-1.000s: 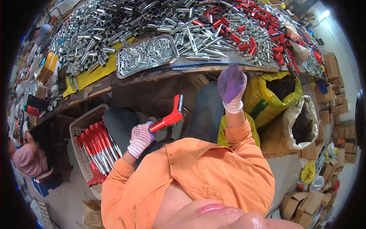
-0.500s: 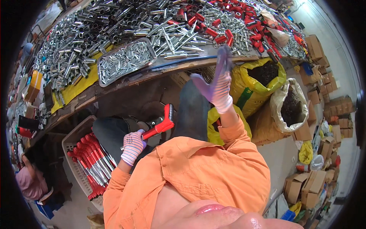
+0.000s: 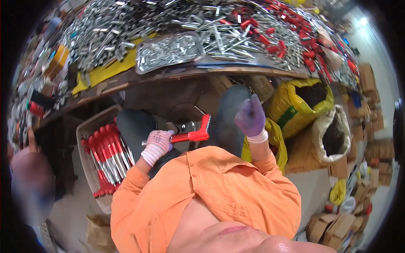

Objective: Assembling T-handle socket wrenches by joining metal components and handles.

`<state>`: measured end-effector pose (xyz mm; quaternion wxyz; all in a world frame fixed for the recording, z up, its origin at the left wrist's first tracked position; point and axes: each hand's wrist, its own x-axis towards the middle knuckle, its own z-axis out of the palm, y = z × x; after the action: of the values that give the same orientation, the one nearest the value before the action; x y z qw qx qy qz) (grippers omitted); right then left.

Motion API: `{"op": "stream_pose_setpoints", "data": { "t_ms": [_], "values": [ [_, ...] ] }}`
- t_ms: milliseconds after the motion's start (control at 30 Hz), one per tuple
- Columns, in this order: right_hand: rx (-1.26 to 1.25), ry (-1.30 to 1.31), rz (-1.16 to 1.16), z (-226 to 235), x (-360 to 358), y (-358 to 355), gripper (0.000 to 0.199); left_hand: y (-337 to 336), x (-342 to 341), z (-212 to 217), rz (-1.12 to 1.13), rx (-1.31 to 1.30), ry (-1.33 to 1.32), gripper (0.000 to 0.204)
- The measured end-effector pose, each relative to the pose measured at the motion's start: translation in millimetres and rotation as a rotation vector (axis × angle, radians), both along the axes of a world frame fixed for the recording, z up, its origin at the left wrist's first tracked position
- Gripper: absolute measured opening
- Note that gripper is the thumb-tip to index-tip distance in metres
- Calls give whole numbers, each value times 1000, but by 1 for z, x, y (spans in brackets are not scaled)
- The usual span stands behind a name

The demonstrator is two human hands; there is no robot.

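My left hand (image 3: 157, 146), in a striped glove with a purple palm, is closed round the shaft of a red-handled tool (image 3: 190, 135). The tool lies across above my lap, its angled red grip with a dark strip pointing right and a short metal end showing left of the hand. My right hand (image 3: 251, 114), in a matching glove, is raised over my right knee. Its fingers look drawn together and are slightly blurred; whatever they may hold is hidden. Several similar red-handled tools (image 3: 110, 147) lie side by side in a beige plastic crate (image 3: 85, 158) at my left.
Ahead, a workbench (image 3: 177, 75) carries heaped metal tubes and red parts, plus a metal tray (image 3: 145, 66) of small cylinders. Yellow (image 3: 283, 111) and white sacks (image 3: 344, 147) stand to the right. Cardboard boxes (image 3: 333, 227) are stacked farther right. Another person (image 3: 33, 173) is at the far left.
My right hand has drawn back from the bench edge toward my knee, its fingers going from spread to drawn together. My left hand keeps the tool, now turned more level. The whole view has shifted.
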<state>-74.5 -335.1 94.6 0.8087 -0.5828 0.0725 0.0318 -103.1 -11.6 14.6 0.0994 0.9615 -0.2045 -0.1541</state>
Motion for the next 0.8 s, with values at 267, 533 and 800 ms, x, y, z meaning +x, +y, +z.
{"op": "stream_pose_setpoints", "data": {
  "t_ms": [267, 533, 800],
  "values": [
    [-947, -893, 695, -14, 6, 60, 51, 12, 12, 31, 48, -340, 462, 38],
    [-799, -521, 570, -35, 55, 74, 15, -8, 41, 42, 69, -24, 143, 27],
    [-692, -535, 140, -57, 57, 66, 23, -19, 12, 68, 520, -868, -428, 31]
  ]
}}
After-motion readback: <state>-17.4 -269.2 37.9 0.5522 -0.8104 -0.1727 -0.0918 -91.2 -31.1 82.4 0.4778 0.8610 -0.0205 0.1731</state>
